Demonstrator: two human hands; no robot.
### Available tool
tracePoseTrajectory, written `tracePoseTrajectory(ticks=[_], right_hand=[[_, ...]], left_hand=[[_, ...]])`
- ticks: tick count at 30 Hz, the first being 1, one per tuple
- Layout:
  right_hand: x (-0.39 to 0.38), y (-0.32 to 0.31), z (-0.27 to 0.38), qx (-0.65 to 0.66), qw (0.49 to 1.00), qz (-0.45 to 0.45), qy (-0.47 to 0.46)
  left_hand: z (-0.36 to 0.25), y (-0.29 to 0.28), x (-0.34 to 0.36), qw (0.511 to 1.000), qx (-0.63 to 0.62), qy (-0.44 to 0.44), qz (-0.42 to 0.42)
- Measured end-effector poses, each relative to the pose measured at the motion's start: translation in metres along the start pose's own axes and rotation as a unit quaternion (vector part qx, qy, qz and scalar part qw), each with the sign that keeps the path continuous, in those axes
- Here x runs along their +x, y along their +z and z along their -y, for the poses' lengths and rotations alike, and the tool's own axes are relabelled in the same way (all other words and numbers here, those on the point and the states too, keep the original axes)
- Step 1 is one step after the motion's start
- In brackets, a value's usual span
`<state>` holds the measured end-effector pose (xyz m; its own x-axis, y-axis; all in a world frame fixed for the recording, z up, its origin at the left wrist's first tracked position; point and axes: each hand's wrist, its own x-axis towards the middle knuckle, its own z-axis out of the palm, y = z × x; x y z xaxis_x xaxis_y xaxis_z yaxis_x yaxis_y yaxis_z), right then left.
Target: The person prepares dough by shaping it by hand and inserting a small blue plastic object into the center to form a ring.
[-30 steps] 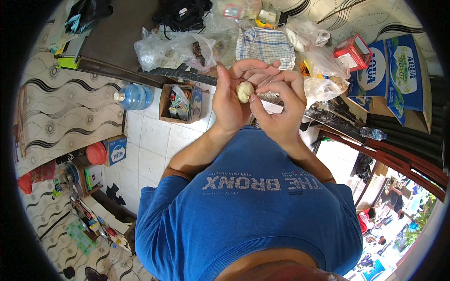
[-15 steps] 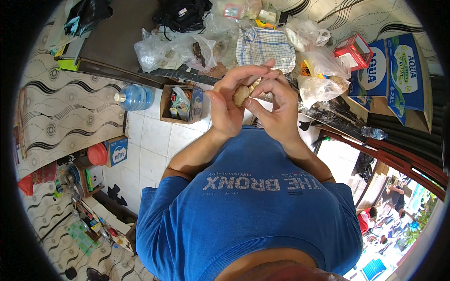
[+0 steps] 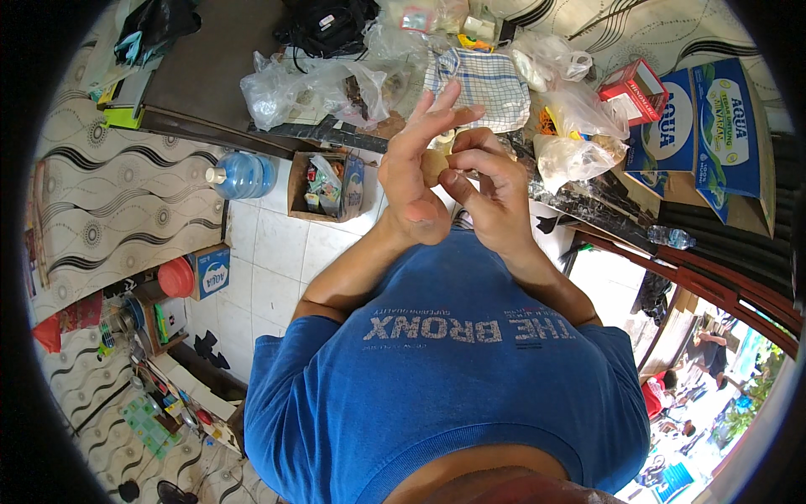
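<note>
Above the front edge of the counter, a small pale beige lump [image 3: 434, 165] that looks like dough is between my two hands. My left hand [image 3: 413, 172] cradles it against the inner side of its fingers, the longer ones stretched upward. With thumb and forefinger pressed together, my right hand [image 3: 493, 178] pinches at the lump's right side. Fingers cover part of the lump. Something pale yellowish shows in the gap just beyond it, too hidden to name. Behind the hands lies a blue-and-white checked cloth [image 3: 495, 92].
Clear plastic bags [image 3: 311, 92] lie left on the counter; filled bags [image 3: 579, 155] and a red box [image 3: 634, 94] sit right, beside blue cartons [image 3: 722, 126]. Below stand an open carton [image 3: 312, 206] of packets and a blue water jug [image 3: 243, 175] on the tiled floor [image 3: 277, 244].
My left hand has turned and its fingers have straightened upward. The lump now shows less, and my right thumb and forefinger have closed in at its side.
</note>
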<state>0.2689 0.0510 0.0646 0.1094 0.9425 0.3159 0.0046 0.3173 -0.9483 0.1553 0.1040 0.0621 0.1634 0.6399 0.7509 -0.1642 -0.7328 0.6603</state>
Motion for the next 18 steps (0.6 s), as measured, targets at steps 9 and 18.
tracePoseTrajectory(ticks=[9, 18], right_hand=[[-0.005, 0.001, -0.005, 0.030, 0.999, -0.010, 0.031], [-0.003, 0.002, 0.027, -0.170, 0.980, -0.026, -0.104]], left_hand=[[-0.013, 0.006, -0.003, 0.951, -0.275, -0.109, -0.093], [-0.001, 0.003, -0.004, 0.989, -0.133, 0.030, -0.058]])
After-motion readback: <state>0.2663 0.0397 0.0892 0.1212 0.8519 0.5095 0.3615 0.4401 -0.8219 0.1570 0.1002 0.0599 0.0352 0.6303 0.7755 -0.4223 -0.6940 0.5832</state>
